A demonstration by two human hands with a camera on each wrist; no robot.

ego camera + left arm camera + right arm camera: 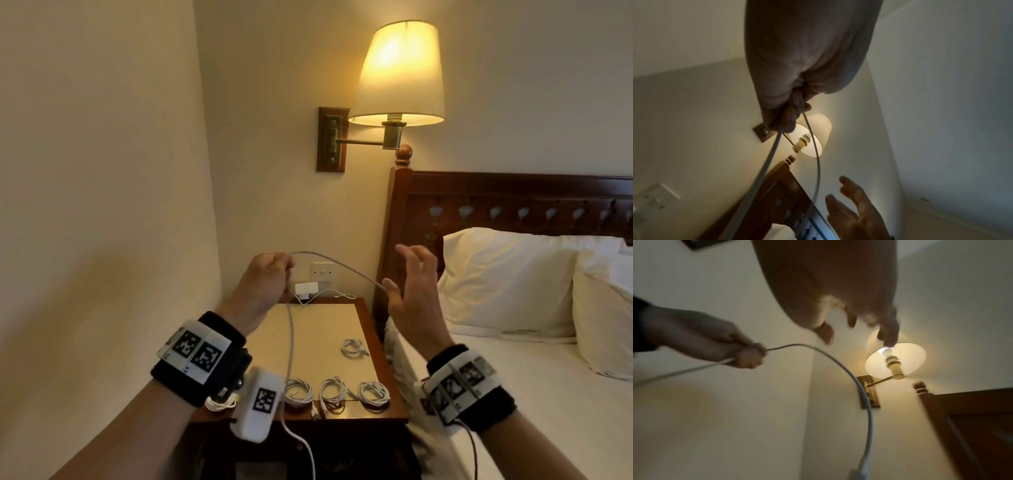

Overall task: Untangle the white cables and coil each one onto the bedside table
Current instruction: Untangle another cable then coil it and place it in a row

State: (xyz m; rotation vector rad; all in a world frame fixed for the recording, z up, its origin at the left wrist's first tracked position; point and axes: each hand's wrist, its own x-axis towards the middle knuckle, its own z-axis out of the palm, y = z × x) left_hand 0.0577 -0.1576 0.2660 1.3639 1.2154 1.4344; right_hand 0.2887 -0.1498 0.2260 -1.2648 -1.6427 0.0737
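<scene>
Head view: left hand, centre of the frame, was clenched on a white cable. One run arched rightward to the right hand; another dropped over the table toward the lower edge of the frame. The right hand's fingers were spread and released, the cable reaching the thumb; whether it touched could not be told. Four coiled cables lay on the table, three in a row along the lower edge and one above them to the right; a further white coil showed partly behind the left wrist.

Left wrist view: the left hand gripped the cable at the centre, two runs leaving the grip downward. The open right hand sat at the lower right.

Right wrist view: the right hand, upper centre, held nothing. The cable curved from the left hand, at the left of the frame, down to the lower right, blurred.

Assessment: coiling of this cable appeared to be in hand. The left grip should hold firm while the right gathers even loops, keeping the hanging run off the finished coils, then sets the coil on bare table above the row.
</scene>
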